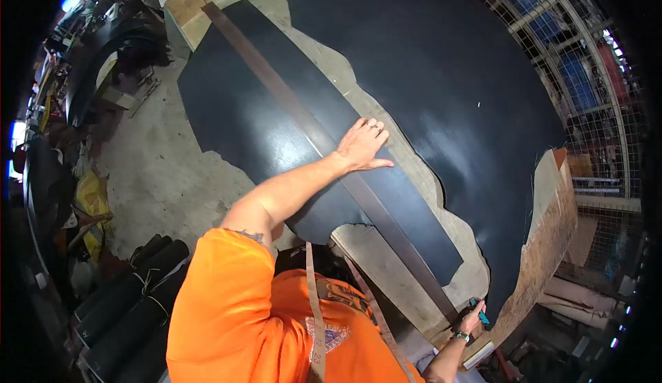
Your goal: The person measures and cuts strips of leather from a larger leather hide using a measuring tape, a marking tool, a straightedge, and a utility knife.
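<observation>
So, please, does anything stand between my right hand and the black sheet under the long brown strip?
Nothing visible stands between them: from the right hand, holding a teal tool, to the nearest corner of the black sheet, only pale tabletop shows.

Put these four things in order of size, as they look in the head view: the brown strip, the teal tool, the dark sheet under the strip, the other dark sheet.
Largest to smallest:
1. Other dark sheet
2. Dark sheet under the strip
3. Brown strip, long but narrow
4. Teal tool
</observation>
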Action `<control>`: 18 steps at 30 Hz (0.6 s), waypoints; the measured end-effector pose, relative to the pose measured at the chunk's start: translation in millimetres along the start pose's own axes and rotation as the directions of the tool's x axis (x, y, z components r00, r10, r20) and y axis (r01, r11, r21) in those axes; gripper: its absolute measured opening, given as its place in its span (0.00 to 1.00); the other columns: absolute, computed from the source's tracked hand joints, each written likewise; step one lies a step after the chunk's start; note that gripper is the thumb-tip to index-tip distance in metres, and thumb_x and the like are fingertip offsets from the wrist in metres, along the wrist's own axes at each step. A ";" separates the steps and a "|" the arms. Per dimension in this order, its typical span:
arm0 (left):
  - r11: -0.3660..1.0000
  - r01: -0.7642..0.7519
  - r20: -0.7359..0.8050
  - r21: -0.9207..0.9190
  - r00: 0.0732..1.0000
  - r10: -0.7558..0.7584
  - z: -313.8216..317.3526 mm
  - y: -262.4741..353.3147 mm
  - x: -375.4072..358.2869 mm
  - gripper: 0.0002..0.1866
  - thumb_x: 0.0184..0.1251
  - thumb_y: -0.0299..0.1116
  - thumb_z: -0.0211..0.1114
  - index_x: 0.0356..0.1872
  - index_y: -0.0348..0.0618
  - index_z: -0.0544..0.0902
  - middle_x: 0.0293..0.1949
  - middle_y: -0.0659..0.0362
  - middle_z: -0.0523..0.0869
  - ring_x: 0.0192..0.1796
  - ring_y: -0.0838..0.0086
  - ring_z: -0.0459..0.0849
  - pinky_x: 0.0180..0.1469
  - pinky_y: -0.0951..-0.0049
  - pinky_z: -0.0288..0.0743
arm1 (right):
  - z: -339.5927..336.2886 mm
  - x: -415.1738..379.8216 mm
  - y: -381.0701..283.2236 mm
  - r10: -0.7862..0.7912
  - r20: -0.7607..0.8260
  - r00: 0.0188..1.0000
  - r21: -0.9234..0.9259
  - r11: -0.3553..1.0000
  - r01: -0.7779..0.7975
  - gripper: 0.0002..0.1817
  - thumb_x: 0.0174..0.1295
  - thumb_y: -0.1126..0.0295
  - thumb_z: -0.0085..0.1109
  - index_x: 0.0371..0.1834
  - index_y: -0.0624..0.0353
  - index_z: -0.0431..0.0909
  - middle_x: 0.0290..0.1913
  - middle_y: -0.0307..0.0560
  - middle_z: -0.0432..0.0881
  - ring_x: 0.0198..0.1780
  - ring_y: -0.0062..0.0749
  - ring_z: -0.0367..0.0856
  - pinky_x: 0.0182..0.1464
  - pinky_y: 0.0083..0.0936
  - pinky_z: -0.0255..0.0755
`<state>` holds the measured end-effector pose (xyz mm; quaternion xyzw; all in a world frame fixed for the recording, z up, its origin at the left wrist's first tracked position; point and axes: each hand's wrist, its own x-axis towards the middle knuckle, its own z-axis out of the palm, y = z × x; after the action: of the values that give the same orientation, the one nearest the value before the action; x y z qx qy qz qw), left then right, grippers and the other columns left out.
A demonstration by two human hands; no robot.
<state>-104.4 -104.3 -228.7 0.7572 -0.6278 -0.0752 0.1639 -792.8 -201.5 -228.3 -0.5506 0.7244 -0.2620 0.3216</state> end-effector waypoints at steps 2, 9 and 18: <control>0.988 -0.140 -0.325 0.066 0.933 0.154 2.1 -10.1 6.7 0.36 0.51 0.69 0.69 0.38 0.41 0.81 0.41 0.54 0.82 0.51 0.60 0.79 0.56 0.60 0.69 | 3.2 -3.5 7.3 -0.067 0.028 0.997 0.097 0.993 0.064 0.22 0.76 0.45 0.48 0.45 0.53 0.79 0.30 0.32 0.75 0.26 0.16 0.71 0.28 0.17 0.64; 0.980 -0.185 -0.604 0.071 0.774 0.190 -38.3 4.8 -33.6 0.30 0.44 0.63 0.75 0.21 0.48 0.71 0.27 0.60 0.70 0.34 0.64 0.71 0.41 0.63 0.63 | 0.7 -17.6 12.5 -0.014 0.020 1.000 0.051 0.999 0.013 0.20 0.78 0.54 0.47 0.44 0.62 0.76 0.34 0.37 0.76 0.35 0.23 0.73 0.39 0.23 0.67; 0.955 -0.133 -0.431 -0.265 0.902 0.006 -18.2 14.4 9.9 0.29 0.57 0.59 0.72 0.38 0.38 0.83 0.57 0.46 0.80 0.66 0.52 0.72 0.70 0.52 0.60 | -9.7 3.9 15.8 0.129 0.142 0.981 0.187 0.970 -0.155 0.25 0.76 0.44 0.43 0.53 0.52 0.79 0.33 0.31 0.76 0.27 0.16 0.72 0.30 0.16 0.65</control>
<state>-109.9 -113.4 -205.8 0.7001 -0.5860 0.0071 0.4079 -810.8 -201.0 -234.2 -0.4783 0.7104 -0.2728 0.4384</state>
